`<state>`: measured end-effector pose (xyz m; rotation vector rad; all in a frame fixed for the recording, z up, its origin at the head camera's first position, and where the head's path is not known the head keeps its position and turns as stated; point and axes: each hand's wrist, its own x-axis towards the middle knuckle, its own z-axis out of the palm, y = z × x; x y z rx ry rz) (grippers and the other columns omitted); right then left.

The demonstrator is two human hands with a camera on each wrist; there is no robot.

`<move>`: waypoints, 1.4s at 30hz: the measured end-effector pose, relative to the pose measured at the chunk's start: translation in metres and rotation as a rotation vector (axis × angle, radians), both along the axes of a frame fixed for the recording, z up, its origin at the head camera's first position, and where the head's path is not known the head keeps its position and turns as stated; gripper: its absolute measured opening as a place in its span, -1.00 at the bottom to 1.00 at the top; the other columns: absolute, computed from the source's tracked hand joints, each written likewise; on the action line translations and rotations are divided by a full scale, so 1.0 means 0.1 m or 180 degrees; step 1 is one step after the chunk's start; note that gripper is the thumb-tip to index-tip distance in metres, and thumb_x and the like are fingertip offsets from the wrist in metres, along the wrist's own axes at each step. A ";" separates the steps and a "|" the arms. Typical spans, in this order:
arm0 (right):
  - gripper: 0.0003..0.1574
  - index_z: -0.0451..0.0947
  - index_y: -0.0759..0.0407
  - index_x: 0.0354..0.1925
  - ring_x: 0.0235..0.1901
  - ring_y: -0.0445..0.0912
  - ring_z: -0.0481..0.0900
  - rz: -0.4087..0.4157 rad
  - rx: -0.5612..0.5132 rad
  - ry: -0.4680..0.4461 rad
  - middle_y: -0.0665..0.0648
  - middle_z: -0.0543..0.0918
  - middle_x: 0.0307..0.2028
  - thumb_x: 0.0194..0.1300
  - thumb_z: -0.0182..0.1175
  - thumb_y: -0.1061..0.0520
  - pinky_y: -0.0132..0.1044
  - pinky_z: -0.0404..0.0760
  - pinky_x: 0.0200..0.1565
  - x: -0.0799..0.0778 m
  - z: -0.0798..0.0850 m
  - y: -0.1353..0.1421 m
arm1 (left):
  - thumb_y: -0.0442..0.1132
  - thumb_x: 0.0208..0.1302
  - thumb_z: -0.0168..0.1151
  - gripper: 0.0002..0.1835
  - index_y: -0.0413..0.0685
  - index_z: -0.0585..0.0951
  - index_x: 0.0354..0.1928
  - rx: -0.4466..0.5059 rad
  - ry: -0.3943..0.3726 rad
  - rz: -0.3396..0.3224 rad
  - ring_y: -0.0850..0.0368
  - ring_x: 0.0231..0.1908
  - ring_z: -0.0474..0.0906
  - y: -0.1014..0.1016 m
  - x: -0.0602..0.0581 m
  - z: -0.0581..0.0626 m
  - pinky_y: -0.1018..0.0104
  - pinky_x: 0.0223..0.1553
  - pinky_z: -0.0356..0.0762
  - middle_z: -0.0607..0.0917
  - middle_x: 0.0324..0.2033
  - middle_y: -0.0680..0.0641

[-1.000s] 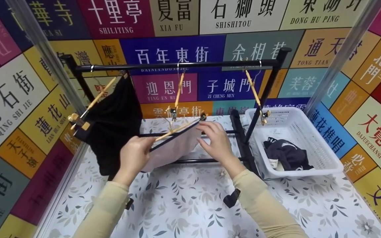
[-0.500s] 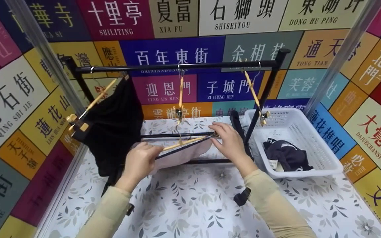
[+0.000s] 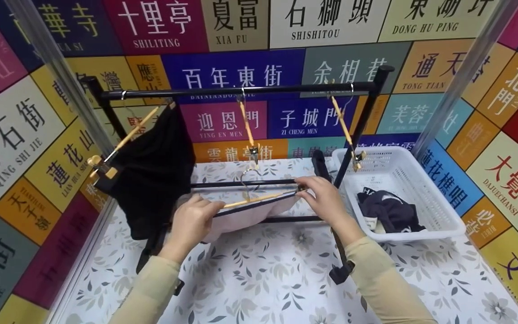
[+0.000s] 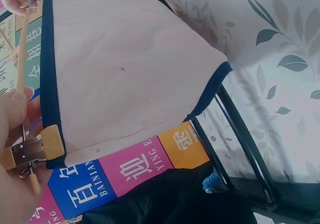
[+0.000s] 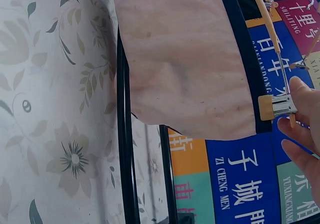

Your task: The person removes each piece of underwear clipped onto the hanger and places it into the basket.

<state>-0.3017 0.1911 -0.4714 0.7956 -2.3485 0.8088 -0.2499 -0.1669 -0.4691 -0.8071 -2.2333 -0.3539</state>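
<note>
A wooden clip hanger point(image 3: 261, 198) lies level below the rack's top bar, its metal hook pointing up. From its clips hangs a pale pink cloth garment point(image 3: 241, 220) with a navy edge. My left hand point(image 3: 194, 222) grips the hanger's left end, beside the clip point(image 4: 35, 151) on the navy edge in the left wrist view. At the other end my right hand point(image 3: 324, 200) pinches the right clip point(image 5: 280, 106), thumb on one side and fingers on the other. The right wrist view shows that clip biting the navy band point(image 5: 245, 53).
On the black rack point(image 3: 281, 89) hang a black garment point(image 3: 155, 166) at left and two bare clip hangers, one in the middle point(image 3: 246, 123) and one at right point(image 3: 342, 121). A white basket point(image 3: 443, 227) with dark clothing point(image 3: 389, 211) stands at right.
Both hands have moved right and the right one also lower, bringing the hanger and garment down to nearly level. The middle hanger on the rack has swung slightly.
</note>
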 end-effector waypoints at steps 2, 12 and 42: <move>-0.59 0.63 0.20 0.03 -0.17 0.03 0.63 0.0056 -0.0024 0.0013 0.14 0.70 -0.13 0.20 0.38 0.17 -0.04 0.57 -0.06 0.02 -0.02 0.03 | -0.57 -0.03 0.32 -0.62 0.02 0.76 -0.20 -0.0043 0.0067 0.0017 0.02 -0.44 0.52 0.01 -0.01 -0.02 0.15 -0.47 0.53 0.72 -0.46 0.02; -0.63 0.64 0.13 0.01 -0.13 0.01 0.66 -0.0039 0.0115 -0.0260 0.10 0.69 -0.07 0.23 0.37 0.11 -0.06 0.60 -0.07 0.11 -0.13 0.16 | -0.55 -0.01 0.25 -0.66 0.00 0.74 -0.24 -0.0109 0.0250 0.0122 -0.02 -0.44 0.52 0.13 -0.04 -0.17 0.09 -0.46 0.50 0.73 -0.46 -0.02; -0.70 0.69 0.15 -0.14 -0.18 0.07 0.70 -0.0246 0.0050 -0.0898 0.11 0.71 -0.16 0.15 0.44 0.09 -0.01 0.60 -0.05 0.15 -0.43 0.28 | -0.59 -0.20 0.31 -0.52 0.06 0.74 -0.21 0.0004 -0.0132 0.0101 0.02 -0.39 0.53 0.29 -0.11 -0.59 0.14 -0.39 0.53 0.73 -0.43 0.02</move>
